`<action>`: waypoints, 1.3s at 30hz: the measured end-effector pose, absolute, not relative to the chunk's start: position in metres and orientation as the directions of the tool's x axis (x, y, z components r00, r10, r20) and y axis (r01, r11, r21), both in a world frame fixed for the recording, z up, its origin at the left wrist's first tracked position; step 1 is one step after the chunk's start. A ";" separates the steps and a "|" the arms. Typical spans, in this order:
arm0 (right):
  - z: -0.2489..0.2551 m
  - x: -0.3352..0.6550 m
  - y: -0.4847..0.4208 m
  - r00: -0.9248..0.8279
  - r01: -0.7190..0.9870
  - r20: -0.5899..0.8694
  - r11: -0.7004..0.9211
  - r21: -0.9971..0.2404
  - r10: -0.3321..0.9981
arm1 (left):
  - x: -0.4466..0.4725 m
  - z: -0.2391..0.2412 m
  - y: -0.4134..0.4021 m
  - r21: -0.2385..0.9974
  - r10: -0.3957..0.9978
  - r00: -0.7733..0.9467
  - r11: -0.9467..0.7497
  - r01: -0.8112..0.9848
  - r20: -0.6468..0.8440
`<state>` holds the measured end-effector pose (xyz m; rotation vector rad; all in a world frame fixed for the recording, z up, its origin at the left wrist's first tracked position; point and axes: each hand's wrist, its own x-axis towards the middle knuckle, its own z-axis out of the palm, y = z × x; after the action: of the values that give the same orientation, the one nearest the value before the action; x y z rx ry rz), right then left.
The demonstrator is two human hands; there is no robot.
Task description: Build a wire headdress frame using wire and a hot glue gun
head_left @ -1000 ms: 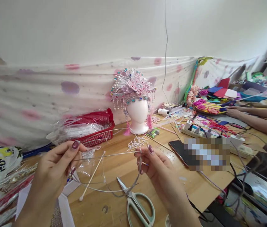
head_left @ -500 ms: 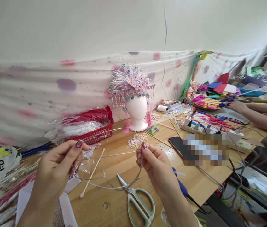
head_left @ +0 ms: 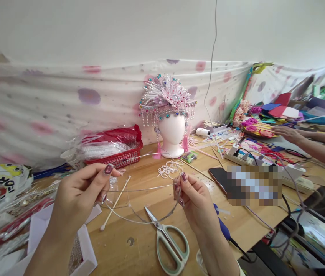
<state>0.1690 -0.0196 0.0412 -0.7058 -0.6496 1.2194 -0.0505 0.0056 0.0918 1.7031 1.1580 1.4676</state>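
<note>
Between my hands hangs a thin silvery wire (head_left: 141, 222) bent into large loops, held above the table. My left hand (head_left: 89, 191) pinches its left side between thumb and fingers. On the other side, my right hand (head_left: 192, 195) is closed on the wire, thumb pressed against the fingers. Below the loops lie scissors (head_left: 172, 249) with pale green handles and a cotton swab (head_left: 116, 203). A strand of white beads (head_left: 170, 168) is heaped on the table behind the right hand. Farther back, a white mannequin head (head_left: 172, 132) wears a pink beaded headdress (head_left: 168, 96).
A red basket (head_left: 126, 158) with bagged material stands back left. White boxes (head_left: 89, 249) of beads sit front left. To the right are a phone (head_left: 220, 178), a blue-handled corded tool (head_left: 222, 228) and a power strip (head_left: 300, 180). Another person's hand (head_left: 289, 134) is far right.
The view has shifted slightly, so most things appear a little farther right. Both my hands keep hold of the wire. The other person's hand has opened out beside the colourful craft piece.
</note>
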 end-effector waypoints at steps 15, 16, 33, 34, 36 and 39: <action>0.036 0.168 -0.018 0.280 -0.649 0.041 0.221 -0.728 0.959 | -0.038 0.102 -0.004 0.889 0.912 0.008 -0.403 0.216 0.411; 0.036 0.168 -0.019 0.279 -0.648 0.049 0.226 -0.727 0.959 | -0.039 0.103 -0.004 0.888 0.911 0.008 -0.403 0.224 0.411; 0.033 0.164 -0.025 0.319 -0.536 0.349 0.471 -0.701 0.881 | -0.058 0.081 0.022 0.931 0.930 0.075 -0.352 -0.091 0.359; 0.034 0.164 -0.026 0.323 -0.534 0.361 0.484 -0.693 0.875 | -0.058 0.082 0.022 0.937 0.938 0.085 -0.326 -0.123 0.337; 0.036 0.164 -0.029 0.327 -0.524 0.378 0.500 -0.689 0.866 | -0.057 0.084 0.022 0.947 0.951 0.111 -0.268 -0.177 0.290; 0.040 0.163 -0.031 0.315 -0.505 0.384 0.496 -0.706 0.868 | -0.056 0.086 0.021 0.955 0.963 0.121 -0.212 -0.206 0.240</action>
<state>0.1633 -0.0310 0.0395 -0.5126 -0.8282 0.9581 -0.0560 0.0212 0.0860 1.2916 0.8431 1.3478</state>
